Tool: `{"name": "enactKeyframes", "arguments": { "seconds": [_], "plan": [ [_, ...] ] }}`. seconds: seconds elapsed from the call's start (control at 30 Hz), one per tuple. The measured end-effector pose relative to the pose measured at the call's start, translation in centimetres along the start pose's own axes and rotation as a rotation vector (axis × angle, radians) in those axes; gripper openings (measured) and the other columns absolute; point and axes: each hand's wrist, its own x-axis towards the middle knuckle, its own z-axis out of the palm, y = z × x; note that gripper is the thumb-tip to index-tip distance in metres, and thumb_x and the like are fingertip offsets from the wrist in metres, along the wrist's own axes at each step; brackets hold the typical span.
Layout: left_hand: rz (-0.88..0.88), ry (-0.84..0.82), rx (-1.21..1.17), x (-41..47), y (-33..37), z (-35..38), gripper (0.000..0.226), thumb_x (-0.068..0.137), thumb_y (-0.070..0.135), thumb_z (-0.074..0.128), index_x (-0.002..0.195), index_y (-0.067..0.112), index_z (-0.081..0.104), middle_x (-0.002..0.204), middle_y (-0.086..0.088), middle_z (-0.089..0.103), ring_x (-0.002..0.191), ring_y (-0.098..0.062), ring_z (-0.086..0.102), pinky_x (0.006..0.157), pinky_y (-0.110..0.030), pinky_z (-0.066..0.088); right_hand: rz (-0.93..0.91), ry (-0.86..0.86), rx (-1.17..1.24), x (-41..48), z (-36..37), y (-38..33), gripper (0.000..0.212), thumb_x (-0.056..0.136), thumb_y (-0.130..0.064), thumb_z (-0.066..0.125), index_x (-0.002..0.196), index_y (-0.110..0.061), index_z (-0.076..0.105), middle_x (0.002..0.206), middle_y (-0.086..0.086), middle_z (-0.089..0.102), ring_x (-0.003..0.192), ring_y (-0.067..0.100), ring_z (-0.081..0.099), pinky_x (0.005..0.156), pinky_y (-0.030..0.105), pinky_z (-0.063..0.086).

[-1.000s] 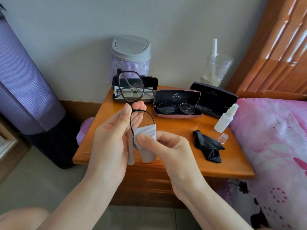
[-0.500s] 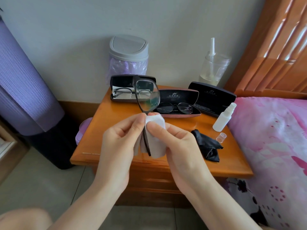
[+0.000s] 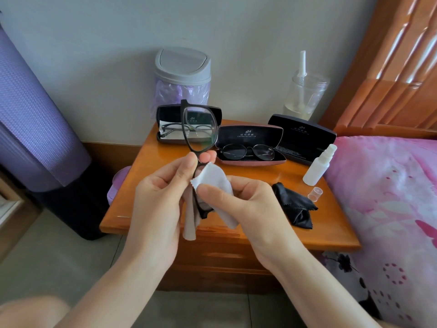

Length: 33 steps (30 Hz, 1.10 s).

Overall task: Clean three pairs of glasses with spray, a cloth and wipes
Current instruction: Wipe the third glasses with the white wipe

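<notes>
Black-framed glasses stand on end in the air over the near part of the counter, one lens above the other. The left hand pinches the frame at the bridge, its fingers curled round it. The right hand grips a white lens cloth folded round the lower lens, thumb pressed on the near face.

To the right lies a bed with a pink cover. On the far side of the counter a grey-lidded bin stands at the left and a clear jar at the right. In front of them lie three open cases:
- a black case holding glasses
- a pink case holding round glasses
- another black case

Nearer on the right stand a white spray bottle, a crumpled black cloth and a small clear cap.
</notes>
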Motion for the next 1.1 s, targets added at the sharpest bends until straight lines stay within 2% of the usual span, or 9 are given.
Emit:
{"name": "enactKeyframes", "arguments": {
  "seconds": [0.07, 0.23, 0.3, 0.4, 0.53, 0.7, 0.8, 0.97, 1.1],
  "plan": [
    [-0.046, 0.022, -0.048, 0.1, -0.3, -0.3, 0.024, 0.076, 0.041, 0.056, 0.078, 0.032, 0.078, 0.085, 0.002, 0.073, 0.083, -0.018, 0.066, 0.077, -0.043, 0.051, -0.015, -0.031, -0.043, 0.1, 0.0, -0.1, 0.008, 0.084, -0.019, 0.069, 0.081, -0.013, 0.072, 0.069, -0.001, 0.067, 0.064, 0.006, 0.059, 0.058, 0.012, 0.046],
    [-0.063, 0.028, -0.204, 0.5, 0.2, -0.3, 0.025, 0.078, 0.03, 0.055, 0.075, 0.024, 0.079, 0.092, 0.004, 0.076, 0.093, -0.008, 0.071, 0.065, -0.018, 0.056, -0.049, -0.028, -0.085, 0.1, 0.0, 0.0, 0.008, 0.083, -0.02, 0.07, 0.076, -0.017, 0.068, 0.065, -0.008, 0.064, 0.058, 0.0, 0.056, 0.055, 0.011, 0.044],
    [-0.054, 0.024, -0.181, 0.5, 0.2, -0.4, 0.024, 0.077, 0.032, 0.055, 0.074, 0.025, 0.078, 0.089, 0.005, 0.076, 0.091, -0.008, 0.071, 0.065, -0.019, 0.056, -0.016, -0.033, -0.086, 0.2, -0.1, 0.0, 0.008, 0.082, -0.021, 0.071, 0.077, -0.016, 0.068, 0.065, -0.009, 0.063, 0.058, 0.0, 0.056, 0.054, 0.011, 0.043],
    [-0.066, 0.035, -0.126, 0.3, 0.2, -0.3, 0.024, 0.077, 0.035, 0.055, 0.074, 0.029, 0.078, 0.082, 0.006, 0.075, 0.085, -0.008, 0.072, 0.066, -0.023, 0.058, 0.069, -0.056, -0.041, 0.3, -0.3, 0.2, 0.022, 0.079, -0.022, 0.073, 0.092, -0.005, 0.068, 0.08, 0.007, 0.068, 0.068, 0.009, 0.061, 0.06, 0.014, 0.049],
    [-0.065, 0.037, -0.033, -0.2, -0.3, 0.2, 0.023, 0.074, 0.042, 0.058, 0.077, 0.031, 0.077, 0.08, 0.001, 0.073, 0.076, -0.013, 0.07, 0.072, -0.04, 0.056, 0.11, -0.092, 0.077, 0.4, -0.2, 0.3, 0.038, 0.076, -0.02, 0.074, 0.107, -0.001, 0.064, 0.092, 0.013, 0.07, 0.076, 0.017, 0.065, 0.069, 0.021, 0.053],
    [-0.071, -0.024, -0.04, -0.3, -0.4, 0.4, 0.022, 0.074, 0.038, 0.058, 0.076, 0.031, 0.078, 0.089, 0.006, 0.076, 0.087, -0.011, 0.071, 0.072, -0.028, 0.059, 0.109, -0.047, 0.122, 0.5, -0.4, 0.2, 0.043, 0.068, -0.027, 0.074, 0.105, -0.006, 0.066, 0.095, 0.01, 0.073, 0.082, 0.02, 0.069, 0.076, 0.028, 0.057],
    [-0.09, -0.066, -0.028, -0.1, -0.4, 0.2, 0.023, 0.071, 0.04, 0.059, 0.079, 0.03, 0.079, 0.095, 0.005, 0.076, 0.093, -0.013, 0.071, 0.078, -0.032, 0.058, 0.094, -0.014, 0.135, 0.5, -0.6, 0.1, 0.047, 0.065, -0.03, 0.075, 0.102, -0.003, 0.066, 0.088, 0.009, 0.072, 0.077, 0.019, 0.068, 0.073, 0.027, 0.056],
    [-0.109, -0.092, 0.035, 0.0, -0.5, 0.0, 0.028, 0.062, 0.048, 0.063, 0.079, 0.033, 0.078, 0.087, 0.002, 0.076, 0.085, -0.015, 0.072, 0.066, -0.026, 0.059, 0.084, 0.0, 0.145, 0.5, -0.9, 0.0, 0.042, 0.064, -0.031, 0.074, 0.098, -0.007, 0.068, 0.081, 0.002, 0.07, 0.073, 0.013, 0.067, 0.067, 0.021, 0.055],
    [-0.101, -0.181, 0.091, 0.3, 0.0, -0.4, 0.037, 0.07, 0.05, 0.072, 0.091, 0.02, 0.077, 0.094, -0.005, 0.075, 0.094, -0.019, 0.07, 0.082, -0.033, 0.053, 0.089, -0.014, 0.158, 0.6, -1.1, -0.2, 0.048, 0.064, -0.029, 0.073, 0.106, -0.004, 0.067, 0.088, 0.005, 0.072, 0.077, 0.016, 0.067, 0.071, 0.023, 0.056]
  ]
}}
